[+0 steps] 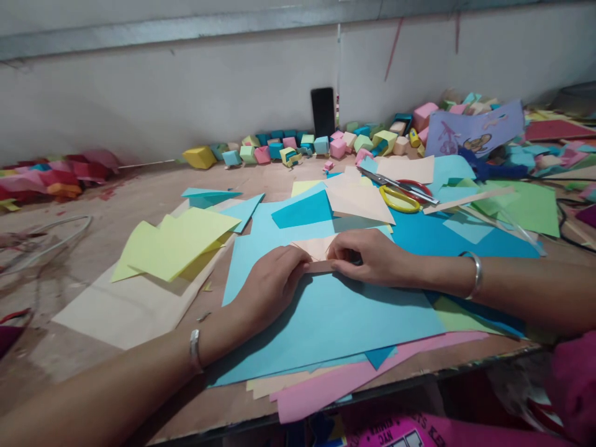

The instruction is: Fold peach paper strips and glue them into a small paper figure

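A small piece of peach paper [318, 267] with a folded front edge lies over a large light blue sheet [354, 316]. My left hand [279, 273] pinches its left end, fingers bent down over the edge. At the right end my right hand [367, 256] grips the same paper between thumb and curled fingers. Crease lines show on the part between my hands. Just behind it are a darker blue piece [302, 211] and another peach sheet [358, 200].
Scissors [400, 194] with red and yellow handles lie behind my right hand. Yellow paper [179, 242] rests at left. Several small paper cubes [274, 151] line the wall, near an upright phone [323, 112]. Pink paper [316, 397] overhangs the table's front edge.
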{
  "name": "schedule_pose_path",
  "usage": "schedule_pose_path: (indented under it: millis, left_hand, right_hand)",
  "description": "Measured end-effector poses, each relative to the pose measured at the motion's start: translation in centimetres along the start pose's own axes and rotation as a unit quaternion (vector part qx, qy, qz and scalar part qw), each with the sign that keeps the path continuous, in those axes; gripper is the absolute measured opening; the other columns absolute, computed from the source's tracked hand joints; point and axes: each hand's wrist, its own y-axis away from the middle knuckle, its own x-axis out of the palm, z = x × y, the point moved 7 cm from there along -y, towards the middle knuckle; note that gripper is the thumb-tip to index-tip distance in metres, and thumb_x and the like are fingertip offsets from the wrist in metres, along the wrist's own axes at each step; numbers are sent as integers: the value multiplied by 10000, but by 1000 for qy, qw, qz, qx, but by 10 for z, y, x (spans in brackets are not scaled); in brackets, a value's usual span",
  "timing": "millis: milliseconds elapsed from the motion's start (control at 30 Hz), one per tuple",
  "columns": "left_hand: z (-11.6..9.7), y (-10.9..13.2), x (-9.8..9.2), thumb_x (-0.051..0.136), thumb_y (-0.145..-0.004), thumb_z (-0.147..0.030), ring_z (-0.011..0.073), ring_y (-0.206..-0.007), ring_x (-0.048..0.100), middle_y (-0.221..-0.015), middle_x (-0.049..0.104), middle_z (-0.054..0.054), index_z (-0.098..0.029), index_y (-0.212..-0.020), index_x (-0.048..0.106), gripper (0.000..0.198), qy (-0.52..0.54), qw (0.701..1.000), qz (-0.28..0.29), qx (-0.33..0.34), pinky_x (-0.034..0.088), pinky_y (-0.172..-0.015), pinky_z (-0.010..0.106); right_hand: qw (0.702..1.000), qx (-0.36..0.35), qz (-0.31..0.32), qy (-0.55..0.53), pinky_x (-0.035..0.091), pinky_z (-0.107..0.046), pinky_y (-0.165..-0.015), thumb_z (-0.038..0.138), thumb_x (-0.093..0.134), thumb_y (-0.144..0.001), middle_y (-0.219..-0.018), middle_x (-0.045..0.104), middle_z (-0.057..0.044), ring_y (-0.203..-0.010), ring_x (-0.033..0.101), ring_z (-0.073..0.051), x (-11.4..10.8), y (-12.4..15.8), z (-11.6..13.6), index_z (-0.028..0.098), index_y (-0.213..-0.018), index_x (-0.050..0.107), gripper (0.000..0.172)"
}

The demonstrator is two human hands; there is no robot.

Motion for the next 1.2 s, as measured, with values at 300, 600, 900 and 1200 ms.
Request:
schedule_pose_path:
  millis: [300, 600, 900, 1200]
  left_hand:
    - [5, -4, -7, 477, -923, -205, 178, -842, 581, -898, 619, 48, -177, -854, 576, 124, 55, 997, -20, -51, 460, -716, 308]
    - [6, -8, -5, 499, -896, -192, 172, -793, 548, -830, 582, 38, -173, -752, 550, 155, 10, 998, -7, -56, 421, -686, 302]
    - [12, -7, -4, 490, -894, -205, 169, -712, 550, -772, 611, 30, -180, -785, 559, 132, -22, 998, 2, -67, 397, -627, 291]
    - [12, -9, -7, 508, -874, -182, 147, -628, 535, -725, 619, 8, -197, -781, 527, 97, -35, 997, -21, -68, 375, -568, 271]
  right_hand:
    - [998, 44, -36, -5, 281, -219, -557, 237, 567, -851, -696, 570, 15, -600, 446, -84, 1, 1, -8, 158, -780, 541, 109]
    - [995, 89, -12, 53, 230, -250, -546, 298, 546, -881, -719, 597, 5, -619, 463, -100, 4, 0, -14, 170, -826, 592, 147]
    - [997, -28, -65, 42, 310, -257, -634, 286, 457, -924, -775, 576, -46, -712, 469, -144, 0, -2, -4, 162, -789, 515, 193]
    - [997, 42, -61, -2, 306, -240, -595, 222, 534, -866, -745, 606, -16, -664, 499, -122, -1, -2, -10, 160, -795, 554, 96]
